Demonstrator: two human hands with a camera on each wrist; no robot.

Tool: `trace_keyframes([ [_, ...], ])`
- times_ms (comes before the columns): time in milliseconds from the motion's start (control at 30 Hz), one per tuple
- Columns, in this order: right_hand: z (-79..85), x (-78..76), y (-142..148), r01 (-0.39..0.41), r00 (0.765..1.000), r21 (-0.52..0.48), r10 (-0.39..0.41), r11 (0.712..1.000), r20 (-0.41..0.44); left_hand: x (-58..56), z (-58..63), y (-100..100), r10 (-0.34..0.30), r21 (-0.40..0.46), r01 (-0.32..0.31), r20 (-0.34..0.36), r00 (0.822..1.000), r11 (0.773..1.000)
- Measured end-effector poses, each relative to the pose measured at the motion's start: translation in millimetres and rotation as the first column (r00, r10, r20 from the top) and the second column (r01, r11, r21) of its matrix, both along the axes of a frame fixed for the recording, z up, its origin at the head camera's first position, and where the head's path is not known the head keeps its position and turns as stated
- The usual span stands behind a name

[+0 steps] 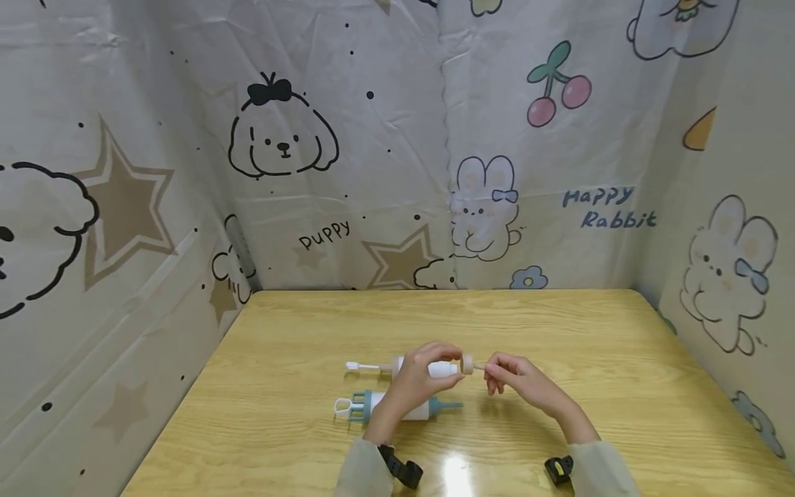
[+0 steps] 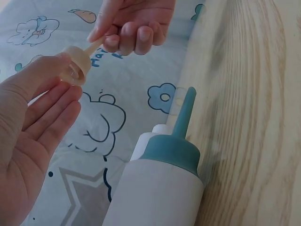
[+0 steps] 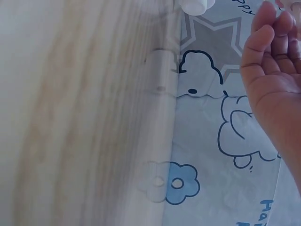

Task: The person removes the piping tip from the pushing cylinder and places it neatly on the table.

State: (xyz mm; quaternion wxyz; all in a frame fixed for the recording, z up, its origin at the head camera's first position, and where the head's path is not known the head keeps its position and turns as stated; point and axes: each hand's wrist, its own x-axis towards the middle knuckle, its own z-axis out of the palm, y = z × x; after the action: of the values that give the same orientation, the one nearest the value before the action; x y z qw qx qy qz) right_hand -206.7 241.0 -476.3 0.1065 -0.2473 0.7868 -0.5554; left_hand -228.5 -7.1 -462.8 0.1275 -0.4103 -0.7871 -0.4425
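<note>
A beige cone-tipped nozzle cap (image 1: pixel 467 364) (image 2: pixel 77 61) is held between both hands above the table. My left hand (image 1: pixel 417 373) (image 2: pixel 35 110) pinches its wide ring between thumb and fingers, and the ring's hollow underside faces left. My right hand (image 1: pixel 522 381) (image 2: pixel 138 23) (image 3: pixel 277 77) pinches the thin tip. Under and beyond the left hand lies a white tube (image 1: pixel 442 369), partly hidden, with a white-ended plunger rod (image 1: pixel 363 366) sticking out at its left. Nearer to me lies a second white tube (image 1: pixel 417 412) (image 2: pixel 153 193) with a teal nozzle (image 1: pixel 448 405) (image 2: pixel 171 148).
At the second tube's left end are a teal collar (image 1: pixel 359 407) and a white loop handle (image 1: pixel 341 406). The wooden table (image 1: pixel 298 317) meets printed cloth walls (image 1: pixel 385 138) at the back and sides. Black camera straps (image 1: pixel 404 471) circle the wrists.
</note>
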Motion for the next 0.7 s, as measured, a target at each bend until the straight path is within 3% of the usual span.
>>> trace_keyframes([
  [333, 1.6, 0.4, -5.9, -0.058, 0.998, -0.019, 0.058, 0.998, -0.004, 0.8, -2.6, -0.4, -0.04, -0.018, 0.041, 0.049, 0.998, 0.999],
  [700, 2.0, 0.1, -10.4, -0.082, 0.997, -0.03, 0.082, 0.996, 0.001, 1.5, -8.8, -1.6, -0.098, 0.046, 0.093, 0.111, 0.989, 0.995],
])
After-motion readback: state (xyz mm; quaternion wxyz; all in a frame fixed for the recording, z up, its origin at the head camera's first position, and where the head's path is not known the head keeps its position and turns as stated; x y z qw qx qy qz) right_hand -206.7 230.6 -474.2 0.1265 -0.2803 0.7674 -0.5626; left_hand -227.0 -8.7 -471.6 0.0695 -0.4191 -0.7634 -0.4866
